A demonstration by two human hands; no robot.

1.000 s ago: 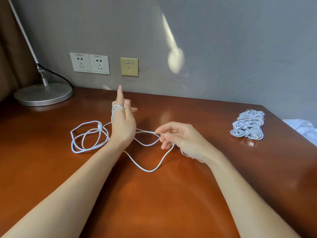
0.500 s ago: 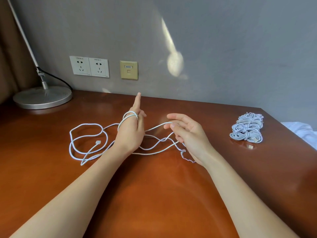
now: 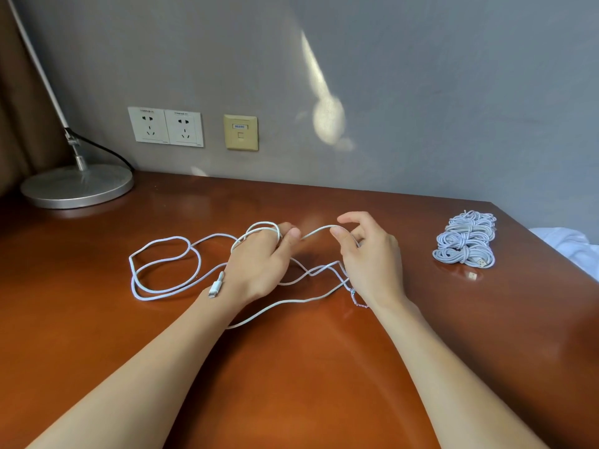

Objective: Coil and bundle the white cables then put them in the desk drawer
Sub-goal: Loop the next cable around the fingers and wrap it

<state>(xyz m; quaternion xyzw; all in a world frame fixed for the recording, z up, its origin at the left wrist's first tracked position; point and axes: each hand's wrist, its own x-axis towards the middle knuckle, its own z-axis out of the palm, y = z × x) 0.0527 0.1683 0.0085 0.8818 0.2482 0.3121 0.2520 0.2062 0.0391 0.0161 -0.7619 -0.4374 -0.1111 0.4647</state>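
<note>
A long white cable [image 3: 163,265] lies in loose loops across the middle of the brown desk [image 3: 291,384]. Its silver-tipped plug [image 3: 216,285] rests beside my left wrist. My left hand [image 3: 261,262] has a turn of the cable wrapped over its curled fingers and holds it with the thumb. My right hand [image 3: 366,254] pinches a raised stretch of the same cable between thumb and fingers, close to the left hand. A pile of bundled white cables [image 3: 466,241] sits at the desk's right side. No drawer is in view.
A silver lamp base [image 3: 77,186] with a black cord stands at the back left. Two wall sockets [image 3: 166,126] and a beige data port [image 3: 240,132] are on the grey wall. White fabric [image 3: 564,241] lies past the desk's right edge.
My left index finger, which pointed up, has curled down onto the cable. My right hand has lifted the cable towards the left hand. The plug end has slid in beside my left wrist.
</note>
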